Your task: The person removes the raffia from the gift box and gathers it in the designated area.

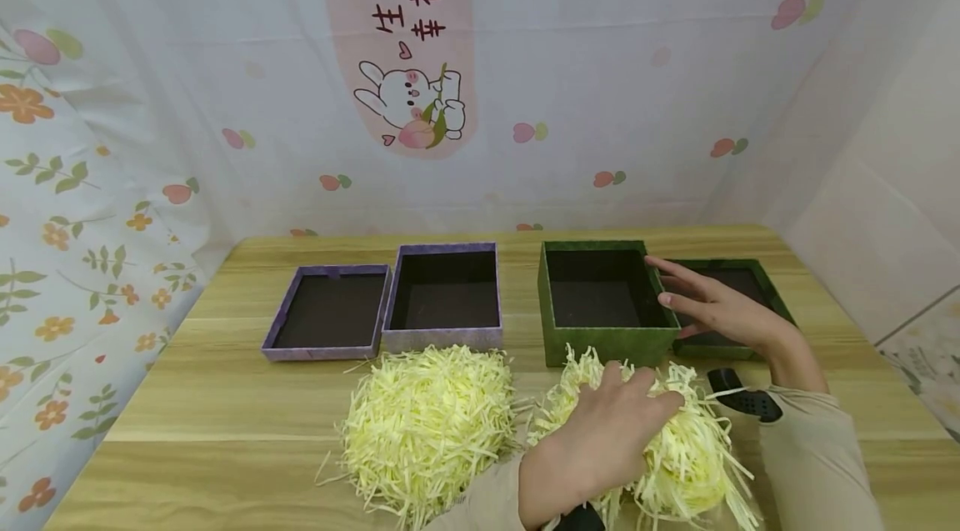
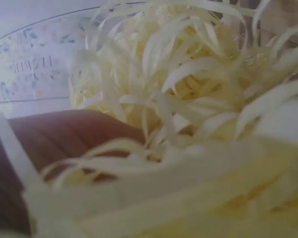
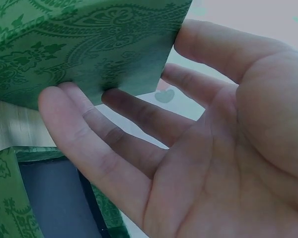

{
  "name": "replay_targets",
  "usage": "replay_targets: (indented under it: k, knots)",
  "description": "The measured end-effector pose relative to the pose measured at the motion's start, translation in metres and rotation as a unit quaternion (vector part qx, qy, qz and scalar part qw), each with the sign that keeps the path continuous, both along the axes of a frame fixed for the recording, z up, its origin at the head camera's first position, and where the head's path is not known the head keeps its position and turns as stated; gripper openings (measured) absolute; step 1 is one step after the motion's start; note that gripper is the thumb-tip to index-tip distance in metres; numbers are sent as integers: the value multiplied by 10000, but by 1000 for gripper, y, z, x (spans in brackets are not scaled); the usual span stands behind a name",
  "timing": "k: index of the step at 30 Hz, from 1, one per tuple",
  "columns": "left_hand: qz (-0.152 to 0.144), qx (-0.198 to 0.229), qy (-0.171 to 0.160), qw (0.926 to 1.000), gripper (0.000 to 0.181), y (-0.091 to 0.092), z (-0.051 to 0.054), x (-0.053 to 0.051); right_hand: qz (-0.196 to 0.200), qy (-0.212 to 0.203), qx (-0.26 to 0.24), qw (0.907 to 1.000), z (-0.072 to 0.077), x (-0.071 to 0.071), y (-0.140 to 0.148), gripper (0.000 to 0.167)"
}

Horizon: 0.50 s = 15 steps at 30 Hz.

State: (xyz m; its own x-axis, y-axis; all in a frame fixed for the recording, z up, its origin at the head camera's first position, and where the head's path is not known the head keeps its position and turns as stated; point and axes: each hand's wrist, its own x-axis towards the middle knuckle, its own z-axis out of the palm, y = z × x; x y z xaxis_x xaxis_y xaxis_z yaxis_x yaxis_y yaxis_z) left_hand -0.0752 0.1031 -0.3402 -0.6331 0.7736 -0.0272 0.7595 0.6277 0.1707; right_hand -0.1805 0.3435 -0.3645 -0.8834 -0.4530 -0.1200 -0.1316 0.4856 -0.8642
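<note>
Pale yellow shredded paper (image 1: 693, 464) lies in a loose heap in front of the green box (image 1: 600, 348). My left hand (image 1: 600, 431) is down on this heap, its fingers bent into the strands and the fingertips hidden. In the left wrist view, paper strips (image 2: 188, 74) surround the hand (image 2: 64, 144). The green box stands upright without its lid, its dark inside bare. With fingers fairly straight, my right hand (image 1: 712, 310) touches the box's right side. The right wrist view shows fingertips (image 3: 54, 101) against the patterned green wall (image 3: 114, 44).
A green lid (image 1: 776, 298) lies hollow side up behind the right hand. To the left are an open purple box (image 1: 442, 338) and its purple lid (image 1: 322, 354). A second heap of yellow shredded paper (image 1: 431, 431) sits before the purple box. A printed curtain (image 1: 600, 81) hangs behind the table.
</note>
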Motion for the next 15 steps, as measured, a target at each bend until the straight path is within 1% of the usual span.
replay_targets:
  k: [4,8,11,15]
  knots:
    - [250,15,-253,9994,64,2,-9,-7,3,19,-8,10000,2,1,-1,62]
    - [486,-130,-401,9979,66,4,-17,-12,-1,23,-18,10000,4,2,-4,62]
    - [641,-208,-345,9971,67,6,-22,-14,-15,4,-19,10000,4,3,-5,62]
    - [838,-188,-210,9961,64,9,-28,-14,-44,2,47,10000,3,3,-4,62]
